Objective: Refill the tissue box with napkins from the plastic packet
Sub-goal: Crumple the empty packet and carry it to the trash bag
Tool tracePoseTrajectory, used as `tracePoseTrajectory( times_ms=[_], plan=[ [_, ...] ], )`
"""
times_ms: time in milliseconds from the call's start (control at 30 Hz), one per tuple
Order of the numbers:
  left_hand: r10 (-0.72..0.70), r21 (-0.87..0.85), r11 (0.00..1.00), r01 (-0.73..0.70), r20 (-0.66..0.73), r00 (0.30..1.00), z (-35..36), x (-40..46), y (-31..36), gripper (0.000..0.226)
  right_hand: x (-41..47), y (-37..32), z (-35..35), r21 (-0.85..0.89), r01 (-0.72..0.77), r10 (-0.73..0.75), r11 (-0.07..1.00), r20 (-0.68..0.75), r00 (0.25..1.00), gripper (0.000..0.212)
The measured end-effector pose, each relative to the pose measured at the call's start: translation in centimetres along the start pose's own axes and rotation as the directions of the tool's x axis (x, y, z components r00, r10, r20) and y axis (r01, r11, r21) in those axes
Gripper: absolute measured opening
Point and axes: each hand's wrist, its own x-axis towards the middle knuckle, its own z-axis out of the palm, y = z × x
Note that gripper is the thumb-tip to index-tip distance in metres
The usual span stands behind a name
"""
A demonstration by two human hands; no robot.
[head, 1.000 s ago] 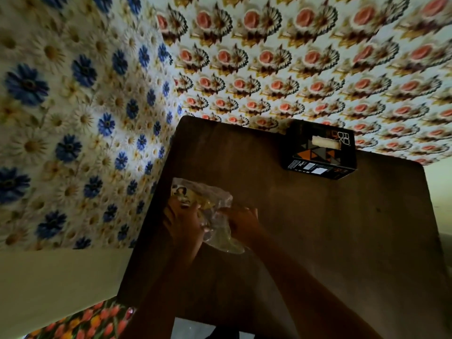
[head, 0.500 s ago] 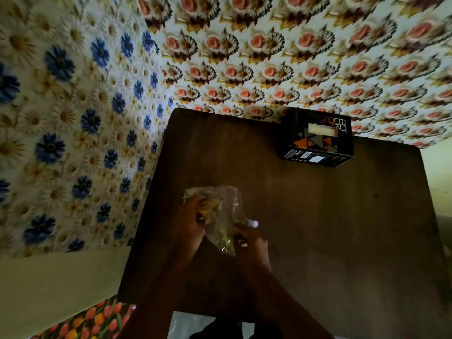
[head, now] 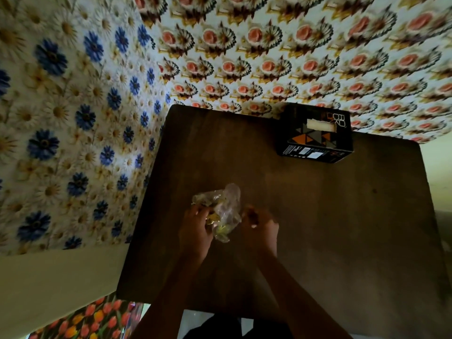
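Gripping the crumpled plastic packet (head: pixel 221 211) with left hand (head: pixel 195 231) and right hand (head: pixel 260 227) over the desk (head: pixel 342 228), well apart from the tissue box (head: pixel 315 137).

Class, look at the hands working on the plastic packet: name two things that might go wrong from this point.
1. Both hands, left hand and right hand, grip the crumpled plastic packet; a hard pull may tear it and scatter napkins.
2. The tissue box stands at the table's far edge; pushing napkins in might shove it off.
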Motion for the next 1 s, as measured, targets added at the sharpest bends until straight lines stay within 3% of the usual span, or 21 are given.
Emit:
tracePoseTrajectory(
  times_ms=[67,167,233,367,467,600,667,767,833,1000],
  plan=[
    [-0.002,-0.003,1.000,0.002,-0.016,1.000,0.1,0.2,0.0,0.052,0.8,0.5,-0.3,0.017,0.146,-0.145,0.989,-0.043,0.988,0.030],
    [0.006,-0.019,1.000,-0.007,-0.029,1.000,0.3,0.5,-0.1,0.051,2.9,-0.2,0.2,0.056,0.284,-0.290,0.957,0.142,0.946,0.026],
    [0.004,-0.094,0.996,-0.011,-0.066,0.998,0.5,0.8,-0.2,0.053,3.7,-0.6,1.1,-0.020,0.400,-0.387,0.916,0.215,0.897,0.016],
    [-0.030,-0.318,0.948,-0.013,-0.130,0.991,0.2,1.0,-0.1,0.089,4.2,-0.6,2.6,-0.067,0.402,-0.363,0.913,0.317,0.876,0.014],
    [0.060,-0.224,0.972,-0.071,-0.053,0.997,-0.4,1.5,-0.1,0.101,4.6,-0.4,2.8,-0.056,0.382,-0.331,0.923,0.396,0.857,0.017],
    [0.094,-0.162,0.983,-0.086,0.047,0.994,-0.3,2.3,-0.1,0.073,4.9,-0.6,1.2,-0.066,0.241,-0.170,0.968,0.533,0.829,0.033],
    [0.077,-0.049,0.996,-0.076,0.028,0.997,-0.1,2.3,0.0,0.060,4.4,-0.3,0.2,-0.049,0.232,-0.178,0.972,0.493,0.852,0.035],
    [0.046,0.087,0.995,-0.040,-0.066,0.997,0.4,2.1,0.5,0.050,3.2,0.4,-0.8,-0.027,0.273,-0.224,0.962,0.500,0.836,0.066],
    [0.018,0.024,1.000,-0.015,-0.089,0.996,0.9,2.0,0.8,0.045,2.6,1.0,-0.5,-0.042,0.325,-0.258,0.945,0.514,0.818,0.078],
    [-0.037,-0.296,0.955,0.024,-0.038,0.999,0.7,0.9,1.9,0.025,2.3,2.2,-0.1,-0.021,0.341,-0.308,0.940,0.378,0.873,0.056]
  ],
)
